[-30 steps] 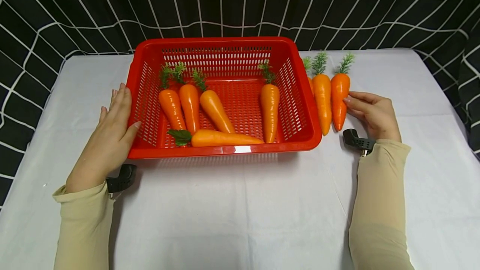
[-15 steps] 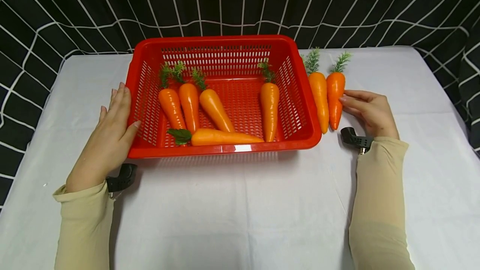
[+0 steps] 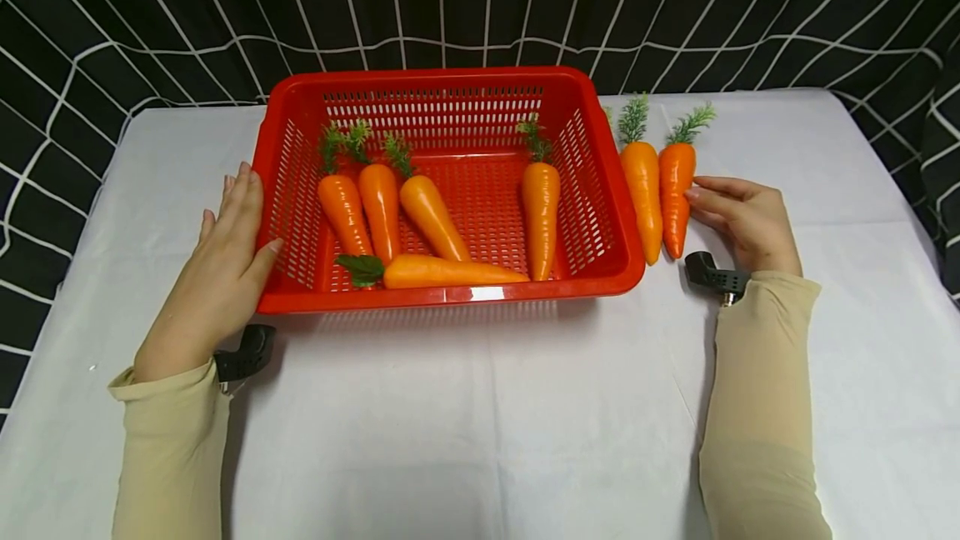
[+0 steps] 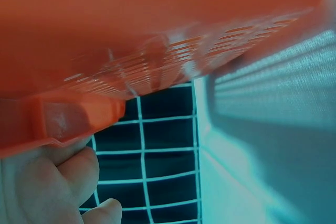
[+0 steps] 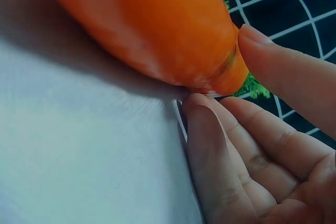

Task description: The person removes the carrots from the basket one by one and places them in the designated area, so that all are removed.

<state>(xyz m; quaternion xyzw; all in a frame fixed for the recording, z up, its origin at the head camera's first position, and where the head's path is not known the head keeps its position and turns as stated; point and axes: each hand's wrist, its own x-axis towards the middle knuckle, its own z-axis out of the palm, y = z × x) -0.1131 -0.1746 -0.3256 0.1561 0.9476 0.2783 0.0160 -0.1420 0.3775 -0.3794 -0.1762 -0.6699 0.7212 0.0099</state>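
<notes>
A red plastic basket (image 3: 450, 297) with slotted walls holds several orange carrots (image 3: 542, 198), most with feathery green tops. My left hand (image 3: 217, 273) lies along its left wall, fingers extended and thumb near the rim. In the left wrist view, the fingers (image 4: 79, 177) rest below the basket's rim (image 4: 52, 142). To the right of the basket lie two carrots side by side, a lighter one (image 3: 642, 198) near the wall and a deeper orange one (image 3: 677, 198). My right hand (image 3: 750, 223) touches the deeper orange carrot's right side with thumb and fingertips.
A white cloth covers the table (image 3: 480, 423). Behind it hangs a black curtain (image 3: 465, 15) with a white grid. Green leaves peek out beside the basket's right wall, next to the lighter carrot.
The two carrots outside shifted left toward the basket, then slightly back right, and my right hand moved along with them. The deeper orange carrot's leafy top leans further right. My left hand stays put.
</notes>
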